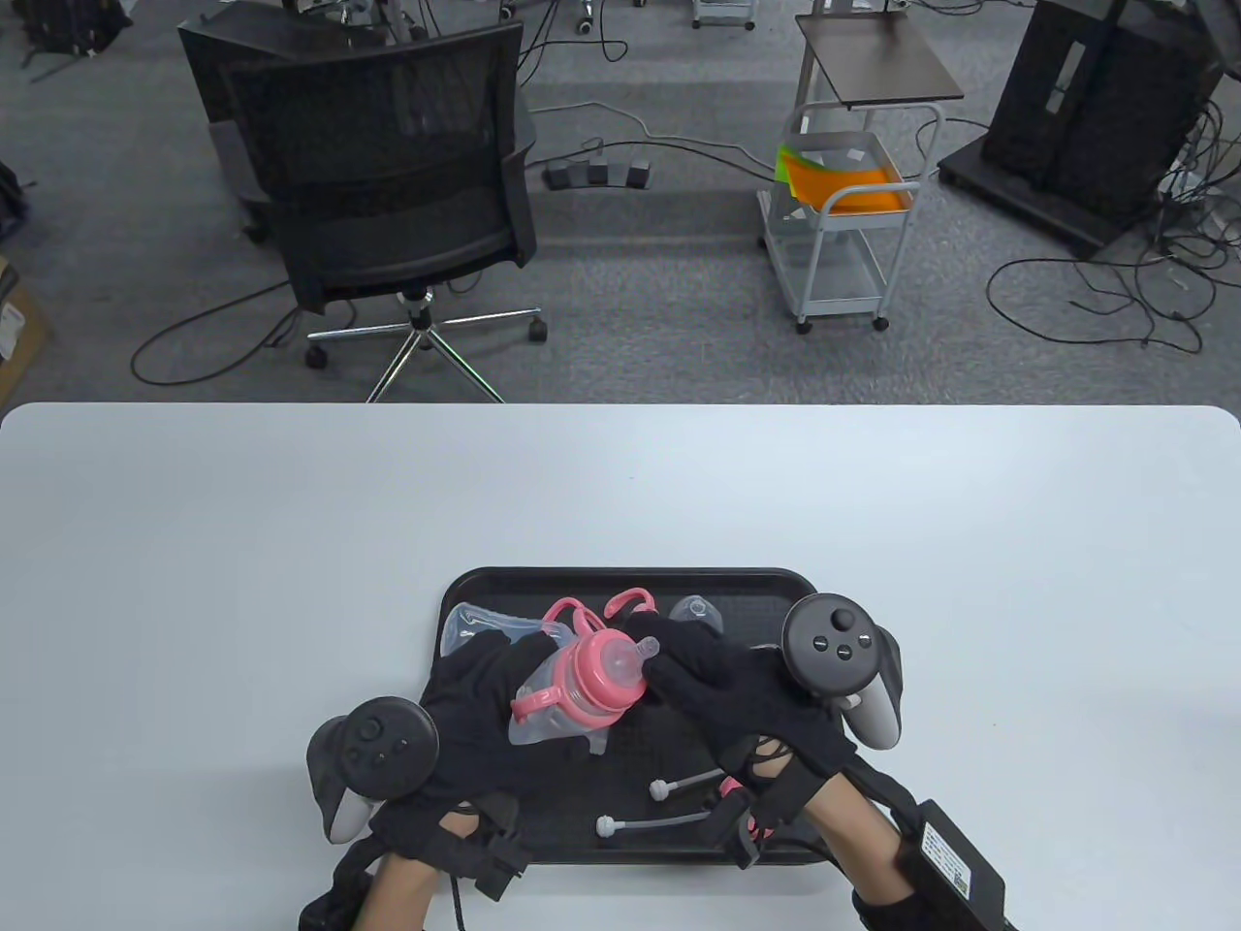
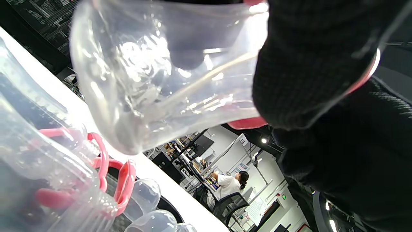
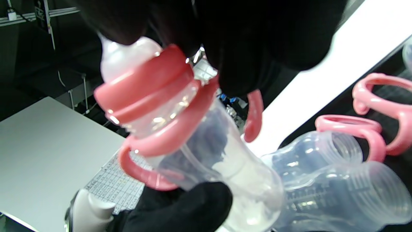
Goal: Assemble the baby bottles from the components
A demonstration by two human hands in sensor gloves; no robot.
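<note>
My left hand (image 1: 475, 708) grips a clear baby bottle (image 1: 567, 703) by its body, held tilted above the black tray (image 1: 465, 592). The bottle carries a pink handle ring (image 3: 167, 141) and a pink screw collar (image 1: 606, 669) with a clear teat (image 1: 648, 648). My right hand (image 1: 717, 679) rests its fingers on the teat and collar (image 3: 145, 83). The left wrist view shows the bottle's clear base (image 2: 154, 74) close up under my glove. Two more clear bottle bodies (image 3: 322, 180) lie on the tray.
On the tray lie pink handle rings (image 1: 630, 601), a clear cap (image 1: 694, 611) and two straws with white weights (image 1: 640, 824). The white table (image 1: 194, 543) surrounds the tray. An office chair (image 1: 388, 194) and a cart (image 1: 843, 213) stand beyond the far edge.
</note>
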